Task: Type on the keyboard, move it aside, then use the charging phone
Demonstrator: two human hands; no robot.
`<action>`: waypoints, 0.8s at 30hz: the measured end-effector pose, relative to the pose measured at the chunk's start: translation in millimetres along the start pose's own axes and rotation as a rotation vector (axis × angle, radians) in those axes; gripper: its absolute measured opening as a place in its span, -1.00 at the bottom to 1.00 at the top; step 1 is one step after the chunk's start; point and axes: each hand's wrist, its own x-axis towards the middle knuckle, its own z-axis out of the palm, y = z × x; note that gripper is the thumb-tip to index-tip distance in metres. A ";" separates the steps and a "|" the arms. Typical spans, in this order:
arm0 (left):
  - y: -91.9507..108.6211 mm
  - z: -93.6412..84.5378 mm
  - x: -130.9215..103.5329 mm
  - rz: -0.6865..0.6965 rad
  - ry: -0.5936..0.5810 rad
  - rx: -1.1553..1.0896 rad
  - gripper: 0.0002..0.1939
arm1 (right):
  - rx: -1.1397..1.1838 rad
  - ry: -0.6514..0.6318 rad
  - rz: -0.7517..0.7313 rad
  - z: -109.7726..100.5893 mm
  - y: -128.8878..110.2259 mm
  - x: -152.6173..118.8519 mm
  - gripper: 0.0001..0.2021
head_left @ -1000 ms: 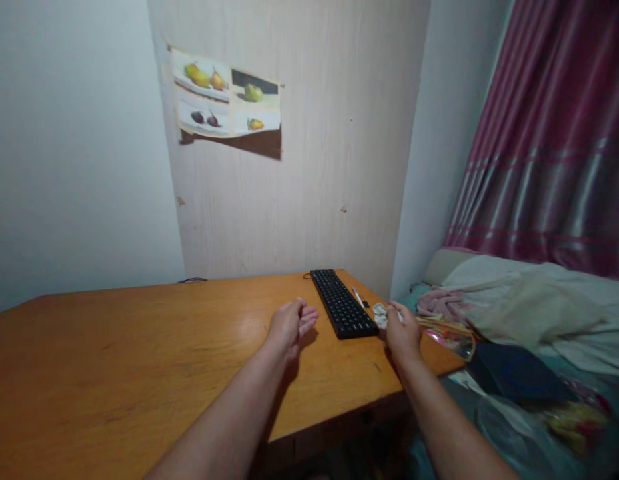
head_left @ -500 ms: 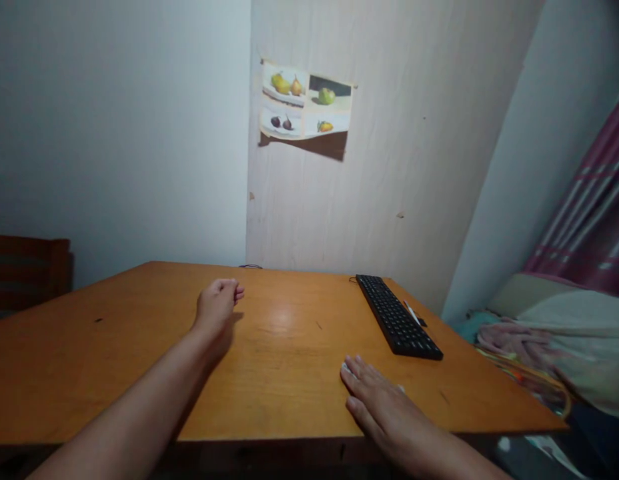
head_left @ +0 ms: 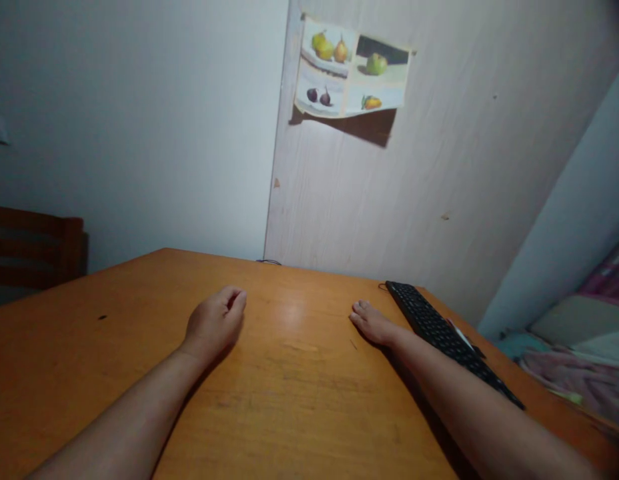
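On the left half of the wooden table (head_left: 289,373), my left hand (head_left: 217,321) is closed in a loose fist, and nothing shows in it. My right hand (head_left: 372,322) lies low on the tabletop, left of the far part of a black keyboard (head_left: 439,330). Its fingers are bent and pressed together. A bit of white tissue or cloth showed under that hand a moment ago; now the fingers and palm hide it. My right forearm passes in front of the keyboard's near part.
A white pen (head_left: 460,333) lies along the keyboard's right side. A thin dark cable (head_left: 269,261) rests at the table's back edge by the wall. At the left stands a wooden chair (head_left: 34,247). A fruit picture sheet (head_left: 352,67) hangs on the wall. Bedding (head_left: 579,380) is at the right.
My right hand has slid forward, from the table's near edge to beside the keyboard's far part. My left hand remains a fist and has turned slightly. The view has shifted and tilted.
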 end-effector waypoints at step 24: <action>10.3 -14.3 -2.5 -0.007 0.120 -0.157 -0.66 | 0.124 -0.191 -0.178 -0.3 -49.6 -66.3 -0.27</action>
